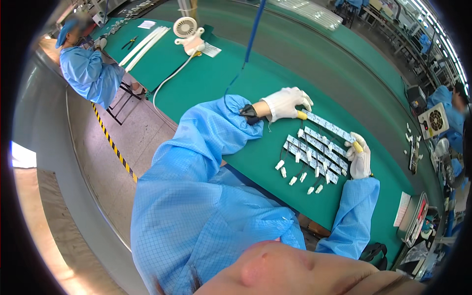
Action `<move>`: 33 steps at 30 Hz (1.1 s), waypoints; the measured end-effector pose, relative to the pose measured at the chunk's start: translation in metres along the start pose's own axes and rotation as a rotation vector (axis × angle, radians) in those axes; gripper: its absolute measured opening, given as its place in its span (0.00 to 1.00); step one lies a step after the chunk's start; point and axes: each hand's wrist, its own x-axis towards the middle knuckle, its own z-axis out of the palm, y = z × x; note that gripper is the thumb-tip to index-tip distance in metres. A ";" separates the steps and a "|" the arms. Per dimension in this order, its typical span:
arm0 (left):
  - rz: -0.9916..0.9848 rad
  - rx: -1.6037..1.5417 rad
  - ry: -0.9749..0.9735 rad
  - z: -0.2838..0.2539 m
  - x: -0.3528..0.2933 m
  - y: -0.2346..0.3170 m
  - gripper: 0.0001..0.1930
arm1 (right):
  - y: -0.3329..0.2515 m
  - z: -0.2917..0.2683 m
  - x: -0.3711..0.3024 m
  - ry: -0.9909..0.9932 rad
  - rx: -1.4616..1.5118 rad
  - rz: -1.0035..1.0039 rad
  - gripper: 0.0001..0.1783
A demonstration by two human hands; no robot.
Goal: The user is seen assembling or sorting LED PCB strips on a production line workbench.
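Between my two gloved hands lies a long, narrow white circuit strip (328,127), with one end at each hand. My left hand (289,104), in a white glove with yellow fingertips, pinches its left end between thumb and finger. The right end is gripped by my right hand (360,156), gloved the same way. Just nearer to me, several similar circuit strips (312,156) lie side by side on the green mat. Thin dark wires run from them to small white connectors (293,180). A wrist strap (250,112) with a blue coiled cord circles my left wrist.
A small white fan (187,37) stands on the green work table (216,78), its cable trailing over the front edge. Long white strips (143,48) and pliers (129,43) lie farther left, near a seated co-worker (88,69). A metal tray (414,219) sits at the right edge.
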 end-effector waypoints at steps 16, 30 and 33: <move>0.023 -0.038 0.004 0.002 0.002 0.000 0.10 | 0.004 -0.002 0.000 0.045 -0.051 -0.028 0.23; 0.012 -0.027 0.016 0.004 0.003 -0.003 0.10 | 0.006 -0.001 0.000 0.021 -0.016 -0.066 0.24; 0.021 0.000 0.052 0.004 0.000 -0.001 0.10 | 0.005 -0.002 0.003 0.019 -0.031 -0.062 0.26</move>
